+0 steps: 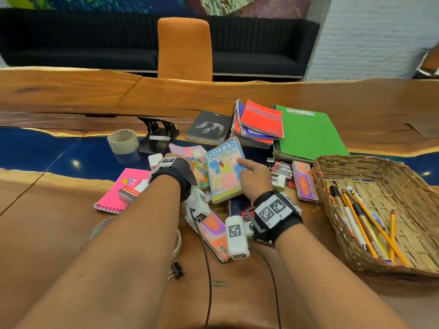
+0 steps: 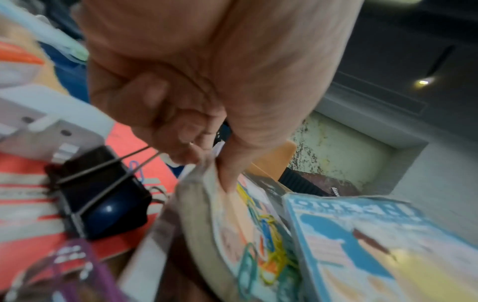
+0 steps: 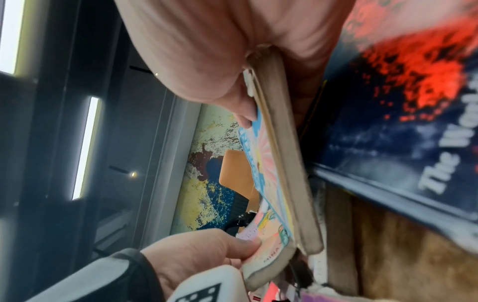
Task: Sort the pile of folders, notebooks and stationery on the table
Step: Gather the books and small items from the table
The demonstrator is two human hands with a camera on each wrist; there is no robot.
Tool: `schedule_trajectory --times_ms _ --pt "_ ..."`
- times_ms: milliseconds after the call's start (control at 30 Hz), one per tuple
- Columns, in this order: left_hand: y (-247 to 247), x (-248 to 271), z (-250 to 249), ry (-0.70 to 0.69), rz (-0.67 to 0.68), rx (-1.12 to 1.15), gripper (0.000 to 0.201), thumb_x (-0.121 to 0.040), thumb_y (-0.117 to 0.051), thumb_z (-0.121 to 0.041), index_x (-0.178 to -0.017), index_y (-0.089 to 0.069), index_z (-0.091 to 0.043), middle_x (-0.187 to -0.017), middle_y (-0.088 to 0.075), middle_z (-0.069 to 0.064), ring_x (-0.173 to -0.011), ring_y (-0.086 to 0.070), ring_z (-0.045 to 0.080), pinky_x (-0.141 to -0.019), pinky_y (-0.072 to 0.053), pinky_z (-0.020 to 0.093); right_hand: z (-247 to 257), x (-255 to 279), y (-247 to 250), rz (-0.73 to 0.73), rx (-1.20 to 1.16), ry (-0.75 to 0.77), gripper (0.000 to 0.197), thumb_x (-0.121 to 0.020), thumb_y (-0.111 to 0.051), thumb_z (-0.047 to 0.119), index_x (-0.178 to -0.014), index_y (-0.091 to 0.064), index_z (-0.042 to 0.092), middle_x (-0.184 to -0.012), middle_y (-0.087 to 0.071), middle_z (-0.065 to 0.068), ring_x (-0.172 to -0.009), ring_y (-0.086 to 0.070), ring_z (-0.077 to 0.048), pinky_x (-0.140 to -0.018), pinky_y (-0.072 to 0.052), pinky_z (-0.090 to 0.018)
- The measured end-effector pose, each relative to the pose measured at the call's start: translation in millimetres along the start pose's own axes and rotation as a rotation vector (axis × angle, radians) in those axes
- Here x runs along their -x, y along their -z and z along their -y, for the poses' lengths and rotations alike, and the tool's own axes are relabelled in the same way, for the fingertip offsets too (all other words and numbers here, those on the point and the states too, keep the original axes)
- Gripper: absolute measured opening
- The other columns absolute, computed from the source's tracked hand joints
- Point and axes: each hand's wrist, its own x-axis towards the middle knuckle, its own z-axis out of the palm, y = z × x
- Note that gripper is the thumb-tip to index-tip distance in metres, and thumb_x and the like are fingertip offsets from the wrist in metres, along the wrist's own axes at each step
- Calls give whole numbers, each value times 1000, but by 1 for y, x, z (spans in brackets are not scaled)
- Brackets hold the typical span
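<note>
A blue paperback (image 1: pixel 225 169) is gripped by the right hand (image 1: pixel 255 178); a pink paperback (image 1: pixel 198 160) is pinched by the left hand (image 2: pixel 207 98). Loose paper clips (image 2: pixel 269 245) on the pink cover could be spilled if it is tilted.

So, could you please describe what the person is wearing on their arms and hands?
Both forearms are bare, with no sleeves. Each wrist carries a black strap with a white tag printed with black square codes, plus a white camera block bearing similar markers. A thin black cable trails from each block. Left hand and right hand are gloveless.
</note>
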Motion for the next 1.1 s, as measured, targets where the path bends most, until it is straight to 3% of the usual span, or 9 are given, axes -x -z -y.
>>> schedule_trajectory --times_ms 167,233,333,400,567,700,833,1000,1100 --pt "22 30 -8 -59 -175 248 54 -82 -72 -15 -128 -51 1 -116 -59 16 -107 -59 33 -91 -53 37 0 -5 3 -50 -79 -14 44 -94 -40 -5 -129 -62 9 -101 -67 -10 -98 -64 -47 -75 -55 -46" --pt "31 35 -13 -49 -244 366 42 -81 -72 -19 -115 -57 0 -112 -63 17 -102 -62 35 -85 -55 37 3 -6 7 -85 -142 -9 45 -91 -40 -7 -127 -63 8 -85 -67 -4 -82 -62 -39 -70 -47 -41" --pt "36 40 -17 -110 -372 456 34 -88 -57 -40 -80 -57 -7 -87 -65 12 -82 -62 32 -69 -51 33 12 -8 19 -138 -236 2 45 -89 -43 -8 -124 -66 8 -96 -70 -10 -77 -52 -27 -70 -43 -37" --pt "36 45 -15 -134 -397 487 31 -87 -55 -38 -80 -58 -8 -84 -63 9 -82 -61 31 -66 -46 31 22 -7 24 -141 -330 -2 44 -90 -45 -10 -125 -64 8 -95 -69 -7 -81 -52 -28 -72 -44 -38" --pt "26 53 -13 -184 -118 994 31 -97 -53 -21 -125 -56 -7 -123 -65 15 -99 -66 31 -73 -55 36 40 -3 28 -133 -398 75 54 -86 -54 -9 -129 -57 24 -90 -65 -11 -80 -56 -24 -72 -46 -38" --pt "7 75 -14 -298 61 1348 13 -102 -49 -17 -110 -54 -10 -108 -70 14 -87 -70 29 -82 -57 55 44 -1 17 -99 -398 20 56 -81 -66 4 -134 -51 14 -104 -70 -15 -88 -66 -30 -78 -55 -49" --pt "-4 80 -11 -291 24 1252 20 -103 -44 -25 -101 -61 -13 -112 -69 18 -92 -70 32 -82 -56 59 40 5 19 147 -381 -207 13 -93 -60 6 -107 -61 5 -96 -69 -14 -75 -66 -26 -61 -58 -34" --pt "-20 62 5 -78 -133 879 19 -102 -46 -18 -111 -56 -4 -111 -63 12 -61 -54 17 -41 -43 16 11 -1 27 27 48 -148 26 -91 -67 16 -112 -61 2 -105 -66 -5 -95 -62 -25 -69 -50 -30" --pt "-28 46 7 -9 -205 396 34 -89 -62 -22 -119 -59 -5 -112 -65 14 -89 -64 29 -66 -50 26 -1 1 29 10 54 -156 30 -92 -65 16 -118 -59 2 -114 -65 -9 -101 -62 -27 -79 -48 -31"
